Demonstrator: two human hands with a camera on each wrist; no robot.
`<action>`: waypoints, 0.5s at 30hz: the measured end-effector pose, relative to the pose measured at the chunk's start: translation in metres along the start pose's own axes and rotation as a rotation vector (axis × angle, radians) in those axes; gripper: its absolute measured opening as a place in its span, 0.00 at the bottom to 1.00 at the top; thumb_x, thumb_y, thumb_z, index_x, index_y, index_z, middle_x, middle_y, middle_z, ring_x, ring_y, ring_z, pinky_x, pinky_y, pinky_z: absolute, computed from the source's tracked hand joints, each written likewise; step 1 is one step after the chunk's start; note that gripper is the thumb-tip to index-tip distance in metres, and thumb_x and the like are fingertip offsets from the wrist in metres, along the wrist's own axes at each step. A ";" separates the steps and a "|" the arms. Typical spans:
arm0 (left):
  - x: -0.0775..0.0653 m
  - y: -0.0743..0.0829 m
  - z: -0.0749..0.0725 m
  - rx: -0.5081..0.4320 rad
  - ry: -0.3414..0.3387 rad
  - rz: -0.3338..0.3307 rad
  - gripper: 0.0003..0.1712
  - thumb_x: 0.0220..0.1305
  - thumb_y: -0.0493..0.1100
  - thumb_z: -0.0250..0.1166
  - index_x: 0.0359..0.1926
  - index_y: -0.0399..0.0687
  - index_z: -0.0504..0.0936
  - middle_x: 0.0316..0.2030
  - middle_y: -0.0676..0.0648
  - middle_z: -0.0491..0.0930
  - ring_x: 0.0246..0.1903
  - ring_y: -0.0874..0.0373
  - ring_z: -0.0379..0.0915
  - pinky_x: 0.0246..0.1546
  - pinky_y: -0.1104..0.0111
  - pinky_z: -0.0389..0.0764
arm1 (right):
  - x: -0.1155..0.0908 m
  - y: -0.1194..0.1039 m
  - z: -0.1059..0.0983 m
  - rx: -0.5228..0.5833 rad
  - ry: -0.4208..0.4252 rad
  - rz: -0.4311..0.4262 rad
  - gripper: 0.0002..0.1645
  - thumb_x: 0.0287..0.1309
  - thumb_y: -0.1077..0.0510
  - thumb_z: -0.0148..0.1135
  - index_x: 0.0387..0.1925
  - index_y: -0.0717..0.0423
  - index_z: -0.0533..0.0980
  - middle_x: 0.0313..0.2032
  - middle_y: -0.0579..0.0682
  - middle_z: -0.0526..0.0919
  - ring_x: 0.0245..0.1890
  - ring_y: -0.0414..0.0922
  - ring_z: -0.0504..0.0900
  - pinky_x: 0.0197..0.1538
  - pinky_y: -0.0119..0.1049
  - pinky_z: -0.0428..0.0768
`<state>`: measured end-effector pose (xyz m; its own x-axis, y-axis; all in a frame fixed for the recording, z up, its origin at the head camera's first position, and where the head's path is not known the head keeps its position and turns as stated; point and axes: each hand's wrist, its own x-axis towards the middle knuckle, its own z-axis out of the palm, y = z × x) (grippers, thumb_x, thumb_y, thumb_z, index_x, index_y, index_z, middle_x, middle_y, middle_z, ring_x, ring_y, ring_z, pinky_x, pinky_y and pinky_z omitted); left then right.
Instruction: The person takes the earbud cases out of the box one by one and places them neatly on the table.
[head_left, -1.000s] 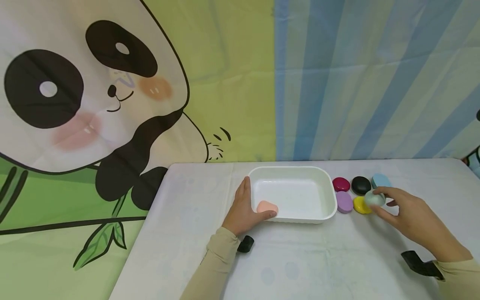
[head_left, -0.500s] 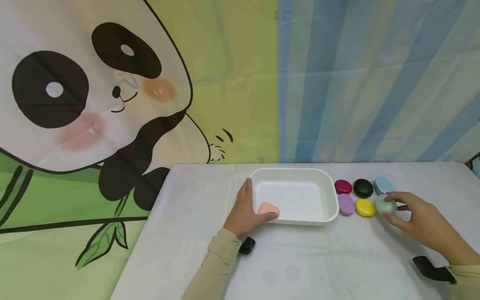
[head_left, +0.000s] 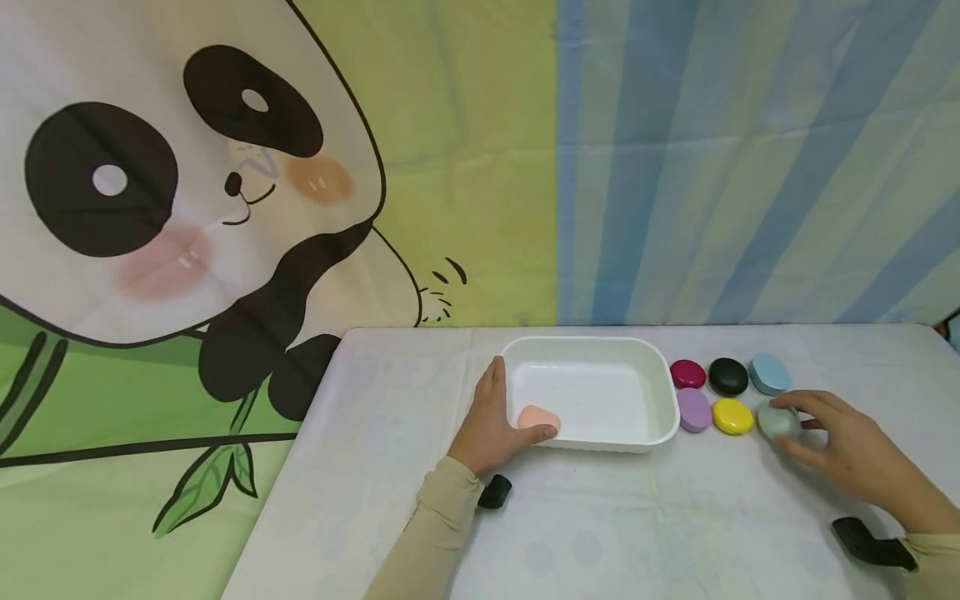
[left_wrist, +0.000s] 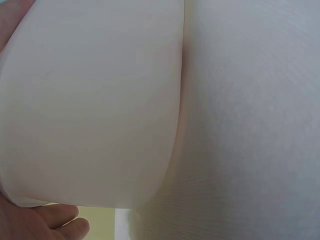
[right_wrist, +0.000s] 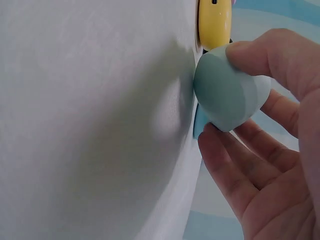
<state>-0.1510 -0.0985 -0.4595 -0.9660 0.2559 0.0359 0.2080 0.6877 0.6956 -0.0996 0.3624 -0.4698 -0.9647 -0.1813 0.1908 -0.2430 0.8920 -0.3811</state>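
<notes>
My left hand grips the white tray at its near left corner, fingers along the left side and thumb over the front rim. Inside that corner lies a peach rounded piece, partly behind the thumb. To the right, my right hand pinches a pale green rounded piece between thumb and fingertips, right at the tabletop. It sits at the right end of the near row, beside a yellow disc. In the left wrist view the tray's underside fills much of the picture.
Right of the tray stand a crimson disc, a black disc and a light blue disc in the far row. A purple disc stands beside the yellow one. A printed panda cloth hangs behind the table.
My right hand has moved the pale green piece rightward and down, from over the yellow disc to the spot right of it. The left hand keeps its grip on the tray.
</notes>
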 end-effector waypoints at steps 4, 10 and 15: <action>0.000 0.000 -0.001 0.002 -0.003 -0.006 0.78 0.45 0.78 0.71 0.81 0.47 0.35 0.80 0.47 0.37 0.78 0.53 0.37 0.72 0.54 0.59 | 0.000 0.004 -0.002 -0.036 0.022 -0.018 0.33 0.43 0.64 0.80 0.53 0.64 0.75 0.51 0.68 0.74 0.41 0.65 0.81 0.37 0.59 0.83; 0.000 0.000 -0.001 -0.004 0.003 0.000 0.79 0.45 0.78 0.71 0.81 0.46 0.35 0.80 0.45 0.38 0.78 0.52 0.38 0.71 0.53 0.60 | -0.001 0.011 -0.006 -0.033 -0.025 0.000 0.34 0.44 0.64 0.79 0.55 0.66 0.74 0.52 0.72 0.75 0.40 0.65 0.81 0.37 0.58 0.82; 0.001 -0.001 0.000 0.002 -0.004 -0.001 0.79 0.45 0.78 0.70 0.81 0.47 0.34 0.80 0.45 0.38 0.77 0.51 0.38 0.71 0.52 0.61 | -0.004 0.015 -0.004 -0.006 -0.058 0.043 0.34 0.47 0.65 0.77 0.56 0.67 0.73 0.53 0.75 0.74 0.40 0.67 0.81 0.37 0.59 0.82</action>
<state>-0.1518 -0.0987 -0.4603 -0.9656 0.2580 0.0318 0.2070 0.6892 0.6944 -0.0986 0.3782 -0.4723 -0.9786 -0.1659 0.1214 -0.2004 0.9019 -0.3826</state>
